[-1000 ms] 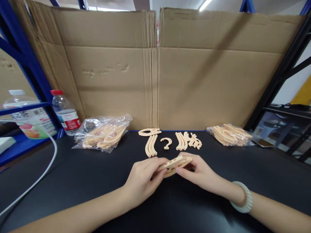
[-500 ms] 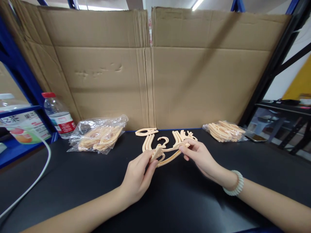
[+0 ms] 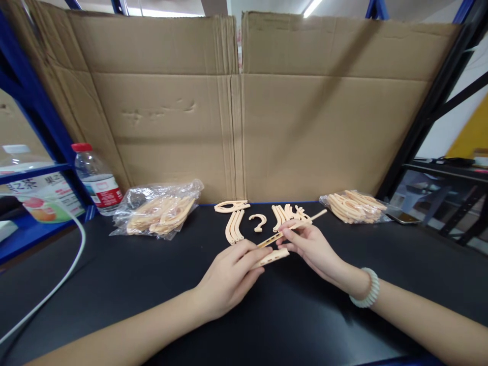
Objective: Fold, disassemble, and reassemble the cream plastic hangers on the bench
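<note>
Left hand (image 3: pixel 230 276) pinches near strip (image 3: pixel 273 257); right hand (image 3: pixel 311 247) pinches far strip (image 3: pixel 271 239). Both probably light, stiff; best gripped mid-length.

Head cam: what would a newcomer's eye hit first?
The tall cardboard wall behind the black tabletop fills most of the upper view. Low in the middle, the left hand and right hand hold pale slotted pieces close together. Just beyond them a pale hook-shaped piece lies by itself, and a red-capped bottle is off to the left.
</note>
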Demonstrator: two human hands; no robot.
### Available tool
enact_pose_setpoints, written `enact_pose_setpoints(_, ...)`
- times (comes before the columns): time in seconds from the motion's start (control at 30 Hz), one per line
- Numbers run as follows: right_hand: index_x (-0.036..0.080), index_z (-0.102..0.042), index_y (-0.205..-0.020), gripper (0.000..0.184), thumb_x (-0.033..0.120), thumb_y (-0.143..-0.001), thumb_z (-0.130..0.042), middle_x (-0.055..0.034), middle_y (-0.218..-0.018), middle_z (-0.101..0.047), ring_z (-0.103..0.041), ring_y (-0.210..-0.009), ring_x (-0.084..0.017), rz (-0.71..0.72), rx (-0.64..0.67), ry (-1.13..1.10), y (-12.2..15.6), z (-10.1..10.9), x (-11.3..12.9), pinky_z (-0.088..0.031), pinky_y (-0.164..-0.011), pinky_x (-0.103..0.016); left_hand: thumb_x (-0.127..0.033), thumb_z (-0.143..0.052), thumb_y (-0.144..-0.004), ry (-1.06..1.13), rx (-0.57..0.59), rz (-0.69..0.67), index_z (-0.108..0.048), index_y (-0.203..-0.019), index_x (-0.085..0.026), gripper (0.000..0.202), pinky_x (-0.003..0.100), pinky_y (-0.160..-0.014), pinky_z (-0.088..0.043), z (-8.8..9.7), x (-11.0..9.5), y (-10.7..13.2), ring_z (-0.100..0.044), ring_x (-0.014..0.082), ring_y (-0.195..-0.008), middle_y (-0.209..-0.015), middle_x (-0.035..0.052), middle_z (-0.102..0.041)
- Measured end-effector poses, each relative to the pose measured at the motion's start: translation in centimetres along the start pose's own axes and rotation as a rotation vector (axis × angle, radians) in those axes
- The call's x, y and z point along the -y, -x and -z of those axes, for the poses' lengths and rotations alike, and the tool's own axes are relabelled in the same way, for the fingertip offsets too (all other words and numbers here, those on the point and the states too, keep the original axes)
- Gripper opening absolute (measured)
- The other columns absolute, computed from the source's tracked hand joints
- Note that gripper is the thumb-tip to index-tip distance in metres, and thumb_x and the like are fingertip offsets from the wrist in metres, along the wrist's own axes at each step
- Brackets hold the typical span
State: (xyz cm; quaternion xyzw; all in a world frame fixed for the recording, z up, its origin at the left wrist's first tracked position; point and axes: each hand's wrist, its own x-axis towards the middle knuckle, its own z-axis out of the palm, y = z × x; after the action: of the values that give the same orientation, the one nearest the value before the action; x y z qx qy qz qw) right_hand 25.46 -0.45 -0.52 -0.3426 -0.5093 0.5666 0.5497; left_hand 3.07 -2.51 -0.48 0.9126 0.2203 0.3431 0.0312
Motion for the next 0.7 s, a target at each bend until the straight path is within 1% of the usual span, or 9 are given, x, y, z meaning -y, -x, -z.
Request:
enact_pose_setpoints(0.1, 0.018, -0.067, -0.084, 0.025, 0.037, -0.073, -0.078, -0.0005, -0.084, -0.063, -0.065, -0.072, -0.013, 0.01, 0.065, -0.001, 0.1, -0.1, -0.6, -0.055, -0.066, -0.027, -0.023, -0.049, -0.095, -0.042, 0.083, -0.038, -0.05, -0.128, -0.018, 0.033, 0.033, -0.079, -0.05, 0.0, -0.1, -0.1, -0.056, 0.0203, -0.088, -0.102, 0.0096, -0.059)
enact_pose_setpoints(0.2, 0.019, -0.067, -0.084, 0.022, 0.035, -0.074, -0.078, -0.0003, -0.083, -0.065, -0.067, -0.073, -0.014, 0.034, 0.09, 0.022, 0.2, -0.1, -0.8, -0.055, -0.069, -0.028, -0.027, -0.052, -0.094, -0.015, 0.123, -0.008, -0.05, -0.127, -0.018, 0.035, 0.036, -0.081, -0.049, 0.2, -0.3, -0.2, -0.055, 0.0218, -0.09, -0.103, 0.0101, -0.059)
enact_pose_setpoints(0.27, 0.019, -0.067, -0.083, 0.023, 0.035, -0.072, -0.079, 0.0003, -0.081, -0.065, -0.067, -0.073, -0.014, 0.032, 0.078, 0.039, 0.2, -0.1, -0.7, -0.056, -0.069, -0.028, -0.027, -0.051, -0.094, 0.049, 0.118, 0.034, -0.053, -0.124, -0.018, 0.031, 0.037, -0.082, -0.048, 0.4, -0.5, -0.4, -0.055, 0.0215, -0.09, -0.102, 0.0097, -0.059)
enact_pose_setpoints(0.33, 0.018, -0.067, -0.081, 0.024, 0.035, -0.071, -0.08, 0.0007, -0.077, -0.065, -0.066, -0.071, -0.013, 0.026, 0.07, 0.069, 0.3, -0.2, -0.5, -0.057, -0.067, -0.027, -0.025, -0.046, -0.095, 0.135, 0.071, 0.085, -0.058, -0.115, -0.018, 0.024, 0.035, -0.082, -0.048, 0.6, -0.5, -0.6, -0.056, 0.0202, -0.089, -0.098, 0.0085, -0.061)
enact_pose_setpoints(0.43, 0.016, -0.068, -0.077, 0.024, 0.035, -0.069, -0.08, 0.0001, -0.074, -0.065, -0.065, -0.066, -0.012, 0.018, 0.096, 0.122, 0.5, -0.7, -0.3, -0.057, -0.065, -0.026, -0.025, -0.043, -0.095, 0.277, -0.036, 0.236, -0.062, -0.098, -0.018, 0.021, 0.033, -0.081, -0.047, 0.7, -0.4, -0.9, -0.058, 0.0187, -0.087, -0.092, 0.0066, -0.063)
enact_pose_setpoints(0.5, 0.016, -0.07, -0.077, 0.024, 0.035, -0.069, -0.08, -0.0006, -0.073, -0.066, -0.065, -0.063, -0.012, 0.025, 0.121, 0.154, 0.6, -0.9, -0.1, -0.057, -0.064, -0.026, -0.029, -0.047, -0.093, 0.396, -0.057, 0.376, -0.063, -0.094, -0.017, 0.019, 0.031, -0.079, -0.048, 0.6, -0.1, -1.1, -0.06, 0.0184, -0.087, -0.092, 0.0059, -0.065)
enact_pose_setpoints(0.6, 0.016, -0.071, -0.077, 0.023, 0.036, -0.069, -0.079, -0.0018, -0.071, -0.067, -0.065, -0.062, -0.013, 0.066, 0.13, 0.218, 0.6, -0.8, -0.1, -0.057, -0.062, -0.028, -0.033, -0.053, -0.089, 0.579, 0.013, 0.553, -0.061, -0.099, -0.017, 0.021, 0.026, -0.069, -0.049, 0.3, 0.4, -1.2, -0.06, 0.0157, -0.078, -0.091, 0.0044, -0.065)
enact_pose_setpoints(0.67, 0.016, -0.072, -0.078, 0.022, 0.036, -0.07, -0.078, -0.0023, -0.07, -0.067, -0.064, -0.061, -0.014, 0.102, 0.129, 0.274, 0.6, -0.6, -0.1, -0.055, -0.06, -0.028, -0.034, -0.054, -0.088, 0.635, 0.061, 0.606, -0.061, -0.1, -0.016, 0.023, 0.024, -0.061, -0.046, 0.0, 0.4, -1.3, -0.057, 0.0126, -0.069, -0.088, 0.0029, -0.064)
enact_pose_setpoints(0.7, 0.017, -0.072, -0.078, 0.021, 0.035, -0.071, -0.077, -0.0022, -0.07, -0.067, -0.063, -0.061, -0.013, 0.122, 0.131, 0.303, 0.6, -0.6, -0.2, -0.054, -0.06, -0.027, -0.034, -0.054, -0.088, 0.641, 0.066, 0.612, -0.061, -0.099, -0.015, 0.023, 0.023, -0.06, -0.045, -0.1, 0.4, -1.3, -0.055, 0.0114, -0.066, -0.086, 0.0024, -0.063)
